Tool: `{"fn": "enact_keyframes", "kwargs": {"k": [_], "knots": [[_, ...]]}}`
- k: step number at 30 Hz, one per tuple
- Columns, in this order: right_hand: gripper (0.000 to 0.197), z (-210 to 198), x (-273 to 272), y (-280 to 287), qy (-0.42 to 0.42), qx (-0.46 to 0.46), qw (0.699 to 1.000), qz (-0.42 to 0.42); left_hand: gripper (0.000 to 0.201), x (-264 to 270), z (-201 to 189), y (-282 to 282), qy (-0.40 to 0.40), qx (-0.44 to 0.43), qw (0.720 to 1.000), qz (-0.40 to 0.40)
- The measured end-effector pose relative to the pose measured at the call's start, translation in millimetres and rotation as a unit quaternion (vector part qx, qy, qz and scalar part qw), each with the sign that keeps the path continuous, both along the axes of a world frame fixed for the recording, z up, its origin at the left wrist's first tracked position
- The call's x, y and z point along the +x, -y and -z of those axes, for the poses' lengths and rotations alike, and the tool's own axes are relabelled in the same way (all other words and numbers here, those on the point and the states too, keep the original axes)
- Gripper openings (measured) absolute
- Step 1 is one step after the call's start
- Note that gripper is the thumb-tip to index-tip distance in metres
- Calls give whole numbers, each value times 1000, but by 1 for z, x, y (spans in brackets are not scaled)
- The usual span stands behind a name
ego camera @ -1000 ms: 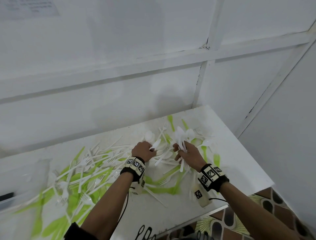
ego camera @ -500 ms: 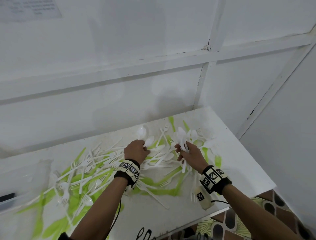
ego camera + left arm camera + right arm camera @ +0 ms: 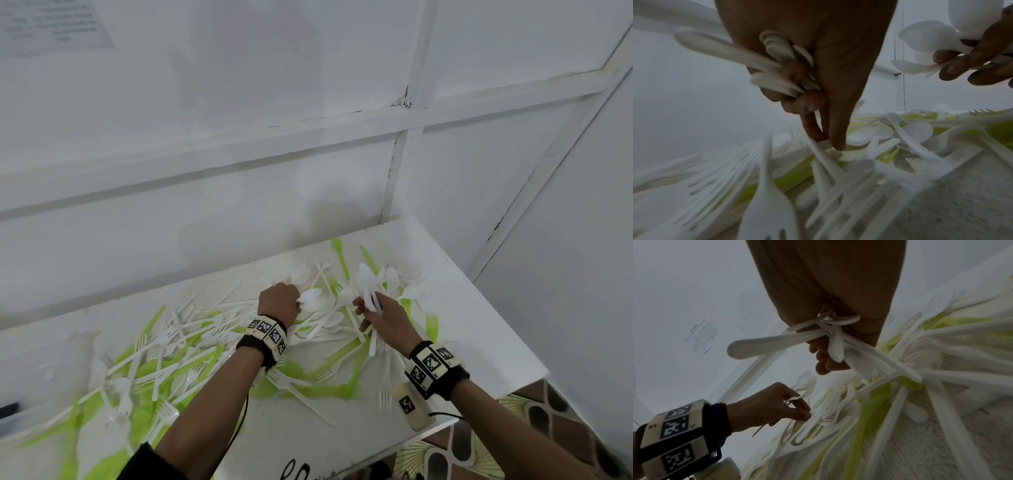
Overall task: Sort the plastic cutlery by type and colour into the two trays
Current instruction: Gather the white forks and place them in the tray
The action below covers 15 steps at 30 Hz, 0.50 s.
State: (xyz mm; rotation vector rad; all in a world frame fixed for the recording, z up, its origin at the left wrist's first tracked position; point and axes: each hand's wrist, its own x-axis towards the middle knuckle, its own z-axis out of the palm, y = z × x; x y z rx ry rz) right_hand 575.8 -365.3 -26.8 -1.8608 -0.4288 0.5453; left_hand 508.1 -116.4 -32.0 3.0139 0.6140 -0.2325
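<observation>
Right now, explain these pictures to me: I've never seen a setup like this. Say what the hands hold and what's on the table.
No machine here: a person wears one camera on the head and one on each wrist, on bands with black-and-white markers. The head view looks down on a white table strewn with white and green plastic cutlery. The right hand grips a bunch of white spoons. The left hand also keeps white handles in its curled fingers while thumb and forefinger pinch another white piece from the pile. The wrist views show the same hands from beneath.
</observation>
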Motion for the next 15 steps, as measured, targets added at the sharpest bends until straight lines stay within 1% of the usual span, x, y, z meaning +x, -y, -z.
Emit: {"fn": "enact_keyframes", "kwargs": {"k": [2, 4, 5, 6, 7, 8, 10, 12, 14, 15], "knots": [[25, -3, -1, -1, 5, -5, 1000, -6, 27, -2, -1, -2, 3, -23, 1000, -4], [26, -4, -1, -3, 8, -3, 1000, -7, 30, -4, -4, -5, 36, -63, 997, -18], [27, -5, -1, -4, 9, 0, 1000, -3, 28, -6, -7, -6, 62, -89, 994, -30], [28, -6, -2, -6, 11, 1, 1000, 4, 22, -8, -12, -6, 97, -115, 988, -41], [28, -7, -2, -8, 11, -1, 1000, 12, 20, -11, -16, -5, 128, -140, 980, -55], [28, -8, -2, -11, 13, -4, 1000, 19, 31, -12, -18, -5, 157, -161, 972, -66], [25, -13, -3, -18, 19, -10, 999, 33, 40, -17, -23, -4, 215, -216, 948, -91], [25, -19, -3, -28, 24, -22, 999, 32, 47, -21, -28, -7, 276, -291, 908, -119], [23, -23, -3, -41, 42, -44, 998, 10, 45, -25, -33, -12, 309, -349, 875, -134], [21, -24, -2, -49, 60, -58, 997, -7, 37, -28, -37, -13, 314, -372, 863, -134]]}}
